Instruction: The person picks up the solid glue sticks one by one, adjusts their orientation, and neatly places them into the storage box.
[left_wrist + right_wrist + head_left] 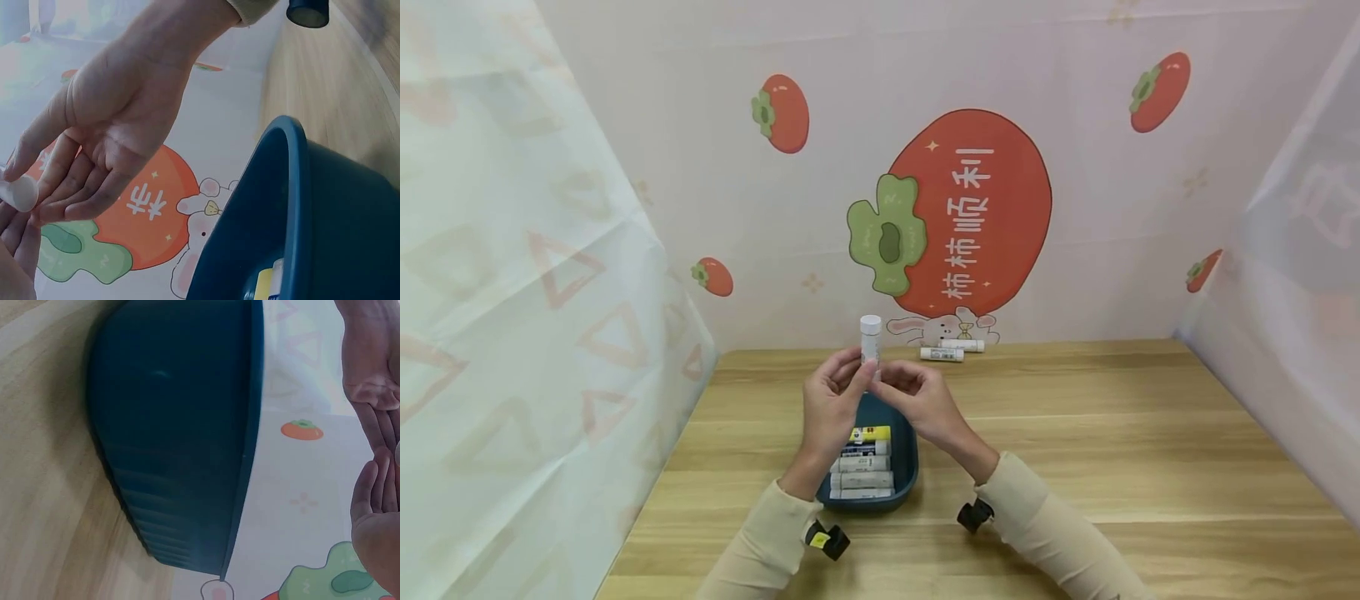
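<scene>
A person holds up a white tube (870, 333) in the middle of the picture, standing straight, cap on top. The left hand (832, 404) pinches it with thumb and fingers. The right hand (928, 404) is bent in and seems to pinch its bottom end. Under them, a blue bin (912, 471) sits on the table (1075, 467) with more tubes (861, 481) lying inside. Two other white tubes (942, 355) lie at the back, just right of the middle. I think this step is handling one tube. The next move needs a steady pinch, so it doesn't slip.
</scene>
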The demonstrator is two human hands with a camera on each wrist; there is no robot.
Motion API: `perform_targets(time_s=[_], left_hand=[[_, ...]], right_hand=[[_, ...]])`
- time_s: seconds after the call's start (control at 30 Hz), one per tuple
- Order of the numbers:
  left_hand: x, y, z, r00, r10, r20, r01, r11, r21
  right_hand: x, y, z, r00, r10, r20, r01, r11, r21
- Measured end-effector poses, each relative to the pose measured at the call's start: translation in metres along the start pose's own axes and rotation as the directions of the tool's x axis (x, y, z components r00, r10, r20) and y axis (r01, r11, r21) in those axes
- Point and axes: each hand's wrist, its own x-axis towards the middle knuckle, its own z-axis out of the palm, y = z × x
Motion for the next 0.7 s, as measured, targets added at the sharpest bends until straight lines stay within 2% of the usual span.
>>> perform_targets(time_s=[0.13,0.27,0.37,0.47,0.53,0.63,0.7], left_hand=[[0.0,0.004,-0.004,1.0,0.009,-0.006,-0.009,1.0,-0.003],[0.0,0.006,-0.013,1.0,0.017,0.019,-0.017,1.0,-0.003],[0.0,0.004,-0.028,0.995,0.008,0.102,-0.014,0.998,0.059],[-0.002,-0.001,-0.049,0.974,-0.032,0.222,-0.016,0.977,0.215],[-0.005,-0.003,-0.064,0.955,-0.073,0.288,-0.038,0.932,0.36],[-0.011,-0.007,-0.085,0.924,-0.148,0.352,-0.085,0.819,0.567],[-0.014,-0.012,-0.095,0.904,-0.19,0.382,-0.117,0.75,0.651]], right_hand=[[0.001,-0.004,-0.003,1.0,-0.012,-0.016,0.012,1.0,0.0],[0.004,-0.008,-0.008,0.998,-0.053,-0.014,0.053,0.999,-0.003],[0.008,-0.012,-0.016,0.996,-0.087,0.001,0.087,0.996,-0.028],[0.014,-0.016,-0.026,0.993,-0.116,0.021,0.117,0.99,-0.074],[0.018,-0.018,-0.034,0.991,-0.129,0.036,0.133,0.983,-0.124],[0.025,-0.02,-0.046,0.99,-0.131,0.06,0.141,0.968,-0.209],[0.028,-0.02,-0.052,0.99,-0.122,0.077,0.138,0.956,-0.26]])
